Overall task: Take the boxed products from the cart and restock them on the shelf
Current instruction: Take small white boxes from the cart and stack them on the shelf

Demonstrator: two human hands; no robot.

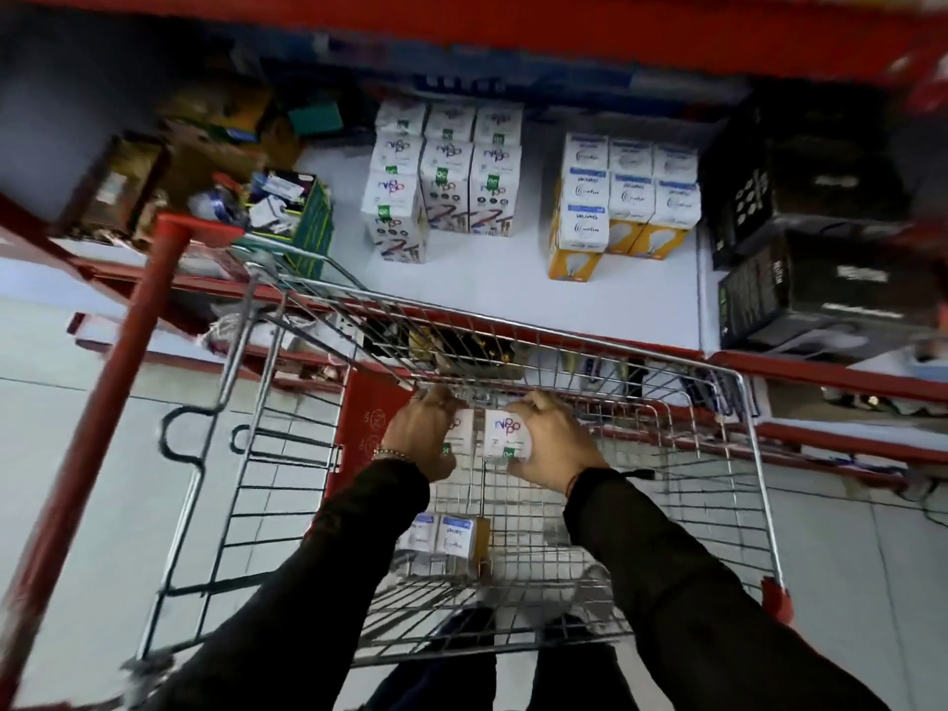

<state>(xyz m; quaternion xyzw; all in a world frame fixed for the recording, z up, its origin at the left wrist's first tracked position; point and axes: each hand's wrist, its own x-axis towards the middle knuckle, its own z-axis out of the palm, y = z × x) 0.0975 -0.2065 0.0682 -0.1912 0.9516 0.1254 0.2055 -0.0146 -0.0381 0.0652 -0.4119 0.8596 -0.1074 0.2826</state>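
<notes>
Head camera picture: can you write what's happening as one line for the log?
phase: picking from cart | left hand: on white box | right hand: holding white box | shelf: not yet restocked with these

A shop: stocked shelf point(513, 300), wire cart point(564, 341).
</notes>
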